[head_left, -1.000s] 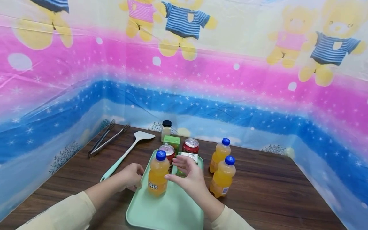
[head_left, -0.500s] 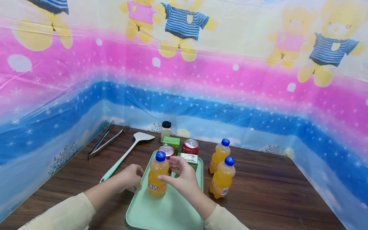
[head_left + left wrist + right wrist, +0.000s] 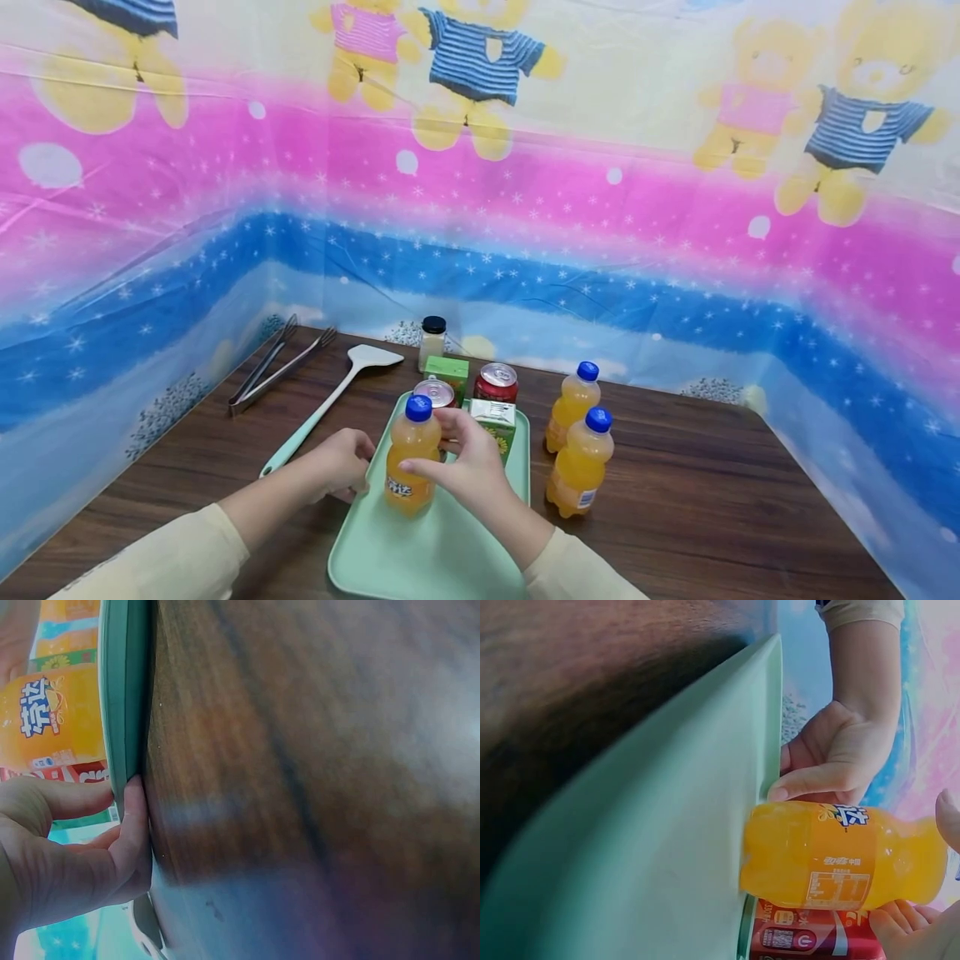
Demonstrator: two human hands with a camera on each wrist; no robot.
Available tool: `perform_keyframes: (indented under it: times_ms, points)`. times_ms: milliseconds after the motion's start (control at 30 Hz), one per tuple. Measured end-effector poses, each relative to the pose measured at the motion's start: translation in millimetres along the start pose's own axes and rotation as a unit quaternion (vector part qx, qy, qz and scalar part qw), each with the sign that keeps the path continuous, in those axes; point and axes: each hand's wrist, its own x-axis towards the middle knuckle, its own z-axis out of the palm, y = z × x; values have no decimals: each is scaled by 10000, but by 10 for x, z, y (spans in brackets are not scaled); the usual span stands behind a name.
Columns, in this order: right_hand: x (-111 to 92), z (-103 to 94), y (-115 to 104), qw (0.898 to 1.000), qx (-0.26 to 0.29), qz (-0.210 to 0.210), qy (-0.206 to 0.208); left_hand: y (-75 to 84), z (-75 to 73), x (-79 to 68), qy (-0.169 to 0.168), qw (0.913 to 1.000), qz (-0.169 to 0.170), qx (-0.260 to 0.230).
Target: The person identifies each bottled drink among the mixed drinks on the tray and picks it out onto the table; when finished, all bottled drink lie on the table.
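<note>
My left hand (image 3: 341,464) pinches the left rim of a pale green tray (image 3: 442,558), thumb on top and fingers outside, as the left wrist view shows. An orange soda bottle (image 3: 408,433) with a blue cap stands upright on the tray just right of that hand. Around its upper part is my right hand (image 3: 476,471), the thumb straight across the front and the fingers at the far side. Whether they press on it, I cannot tell. Behind the bottle is a red soda can (image 3: 817,930), and a green-and-white drink carton (image 3: 495,425) stands right of it.
Two more orange soda bottles (image 3: 581,467) stand on the wooden table (image 3: 697,500) right of the tray. At the far end are another red can (image 3: 497,383), a green carton (image 3: 447,369) and a black-lidded jar (image 3: 432,343). A spatula (image 3: 333,408) and metal tongs (image 3: 273,375) lie left.
My right hand has moved left, from beside the bottle to around it, uncovering more of the drink carton. The left hand, tray and bottle have stayed in place.
</note>
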Motion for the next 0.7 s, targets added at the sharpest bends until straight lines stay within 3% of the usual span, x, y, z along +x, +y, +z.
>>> perform_keyframes:
  times_ms: [700]
  points:
    - [36,21,-22,9999,-41,-100,-11,-15,-7,4,43,10000,-17,17]
